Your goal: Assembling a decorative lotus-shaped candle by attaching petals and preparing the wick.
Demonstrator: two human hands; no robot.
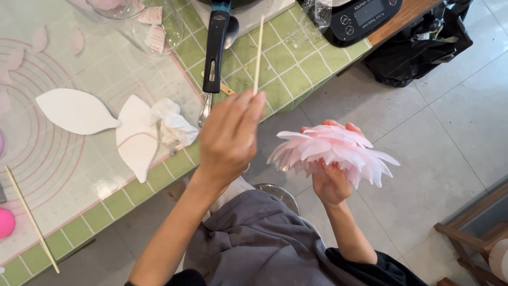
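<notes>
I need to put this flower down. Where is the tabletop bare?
Bare: green tiled table edge below the white leaf-shaped cutouts, and translucent pink-ringed mat between cutouts and thin wooden skewer. Crowded: around the black pan handle and crumpled white tissue.

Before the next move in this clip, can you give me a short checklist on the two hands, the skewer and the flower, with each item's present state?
1. Left hand has a firm pinch on the wooden skewer: ok, fingers closed round its lower end.
2. Right hand supports the pink petal flower from below: ok.
3. Skewer is apart from the petals: ok, a gap shows between them.
4. Flower is held off the green tiled table, over the floor: ok.
5. Petals undamaged: cannot tell, undersides hidden.
6. Skewer's lower tip visible: not ok, hidden behind the left hand.
</notes>
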